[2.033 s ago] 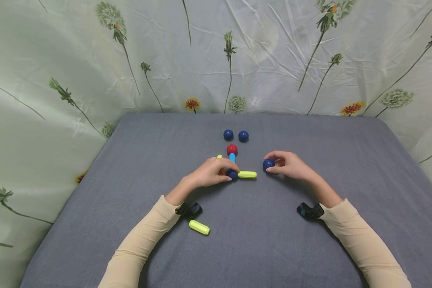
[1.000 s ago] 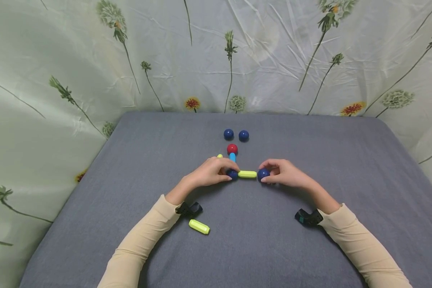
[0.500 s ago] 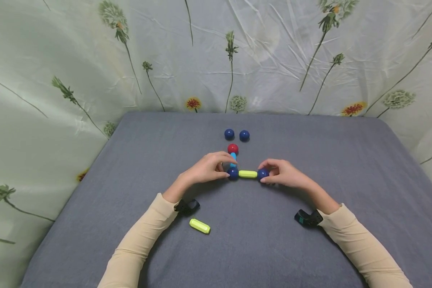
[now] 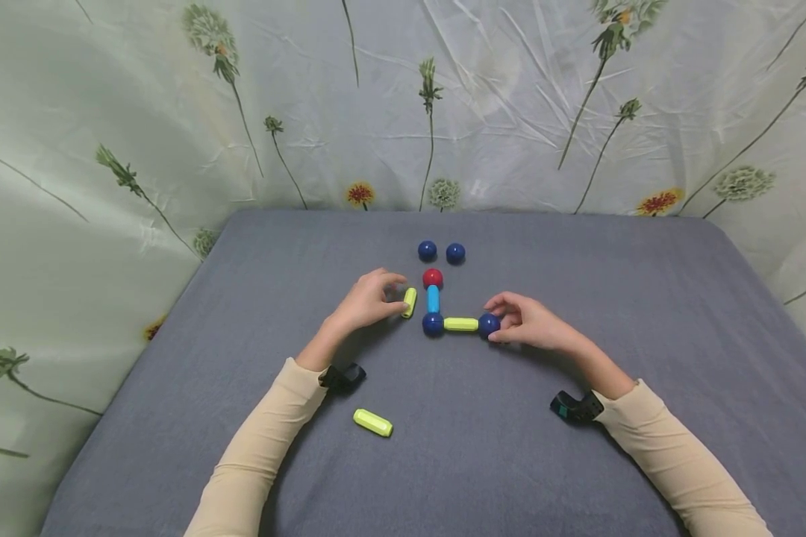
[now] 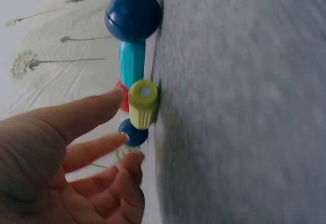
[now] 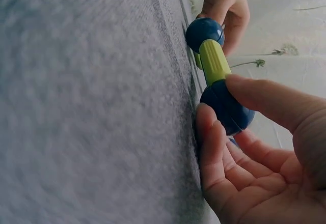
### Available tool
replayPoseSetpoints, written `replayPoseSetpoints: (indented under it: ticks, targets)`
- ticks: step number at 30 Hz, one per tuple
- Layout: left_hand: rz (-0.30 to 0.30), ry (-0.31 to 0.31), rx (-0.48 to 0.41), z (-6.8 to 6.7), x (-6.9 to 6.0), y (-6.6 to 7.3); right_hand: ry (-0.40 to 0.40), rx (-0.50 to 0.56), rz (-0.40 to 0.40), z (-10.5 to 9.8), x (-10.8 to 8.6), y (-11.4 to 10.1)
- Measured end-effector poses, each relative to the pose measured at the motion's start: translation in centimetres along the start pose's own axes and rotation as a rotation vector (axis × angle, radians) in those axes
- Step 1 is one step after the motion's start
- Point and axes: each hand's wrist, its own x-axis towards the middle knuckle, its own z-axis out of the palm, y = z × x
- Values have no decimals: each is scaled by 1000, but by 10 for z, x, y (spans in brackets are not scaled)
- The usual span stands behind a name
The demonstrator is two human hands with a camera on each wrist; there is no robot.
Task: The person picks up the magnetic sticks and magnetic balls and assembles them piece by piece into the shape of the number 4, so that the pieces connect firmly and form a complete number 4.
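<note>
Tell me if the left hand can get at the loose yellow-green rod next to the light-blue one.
Probably yes: the left hand is right at the yellow-green rod, its fingers parted, and nothing visible blocks it. The light-blue rod sits beyond, with a gap.

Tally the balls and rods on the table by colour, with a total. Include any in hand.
Dark blue balls: 4
Red ball: 1
Yellow-green rods: 3
Light blue rod: 1
Total: 9
</note>
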Motion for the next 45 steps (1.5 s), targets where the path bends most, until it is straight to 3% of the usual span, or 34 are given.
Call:
replayPoseSetpoints:
  ticks: [5, 13, 23, 33, 40, 42, 45]
  targets:
    - [-46, -21, 0, 5, 6, 2, 30, 42, 25, 2, 0, -1]
    - [-93, -65, -39, 10, 11, 7, 85, 24, 36, 5, -2, -1]
    - [-127, -106, -85, 11, 11, 10, 85, 101, 99, 8, -5, 0]
    - [-175, -40, -121, 7, 10, 7, 109, 150, 141, 18, -6, -3]
    - [-183, 96, -223, 2, 9, 10, 135, 142, 149, 22, -5, -2]
    - [-167, 101, -273, 1, 8, 15, 143, 141, 146, 22, -5, -2]
    - [-143, 59, -353, 1, 10, 24, 151, 135, 136, 22, -5, -2]
